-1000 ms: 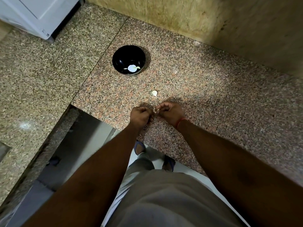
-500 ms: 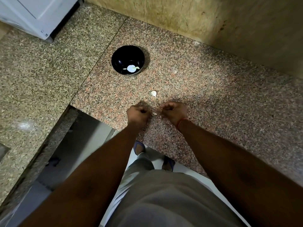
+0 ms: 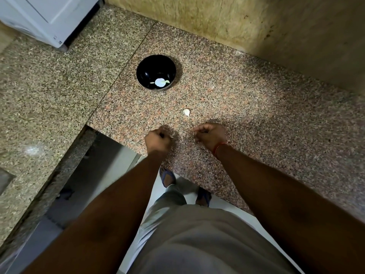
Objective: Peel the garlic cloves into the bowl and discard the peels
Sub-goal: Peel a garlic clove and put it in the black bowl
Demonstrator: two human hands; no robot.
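Observation:
A black bowl (image 3: 145, 71) stands on the granite counter (image 3: 256, 119), with a few pale garlic pieces (image 3: 152, 82) at its bottom beside a bright reflection. One unpeeled garlic clove (image 3: 186, 112) lies loose on the counter, just beyond my hands. My left hand (image 3: 158, 141) is curled in a fist near the counter's front edge, and a pale tip of a garlic clove (image 3: 171, 136) shows at its fingertips. My right hand (image 3: 210, 135) is curled a short gap to the right and pinches a small pale scrap of peel (image 3: 194, 133).
The counter's front edge runs just under my wrists, with the floor and my feet (image 3: 167, 177) below. A second granite slab (image 3: 49, 86) adjoins at the left. A white appliance (image 3: 49, 18) stands at the far left, and a tiled wall (image 3: 256, 22) backs the counter.
My hands, which met over one clove, have pulled apart sideways. The left hand moved left with the clove; the right moved slightly right with a scrap of peel.

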